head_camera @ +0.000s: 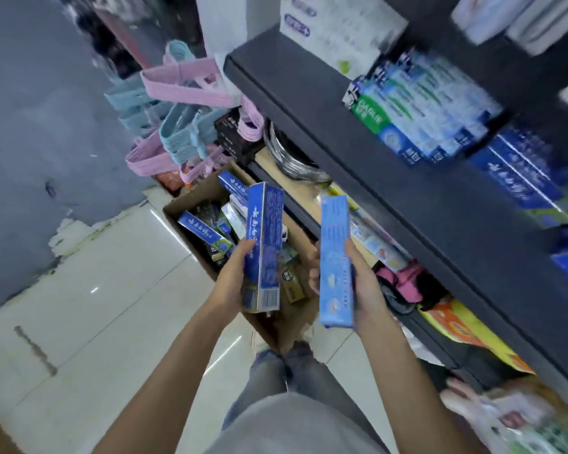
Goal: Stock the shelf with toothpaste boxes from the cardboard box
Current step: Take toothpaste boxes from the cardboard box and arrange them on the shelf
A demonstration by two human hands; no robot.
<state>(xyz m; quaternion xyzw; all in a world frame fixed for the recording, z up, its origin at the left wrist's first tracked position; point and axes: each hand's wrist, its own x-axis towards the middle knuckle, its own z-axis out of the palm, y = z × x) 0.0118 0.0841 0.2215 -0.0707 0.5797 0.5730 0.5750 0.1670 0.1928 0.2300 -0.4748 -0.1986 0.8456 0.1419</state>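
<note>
Floor here is pale glossy tile (118,267), kinda scuffed along the grey wall. Sitting right on it is an open cardboard box (191,237), pushed up just beside the base of the dark shelf unit (358,149). Box has a jumble of toothpaste boxes (204,229) inside, mostly dark blue ones lying at angles.

Upper shelf board carries a row of green-and-blue toothpaste boxes (417,116), and next to them dark blue toothpaste boxes (522,172), all pretty blurry. Lower shelf has a light wood board (292,185) with a shiny metal basin (289,158) on it.
</note>
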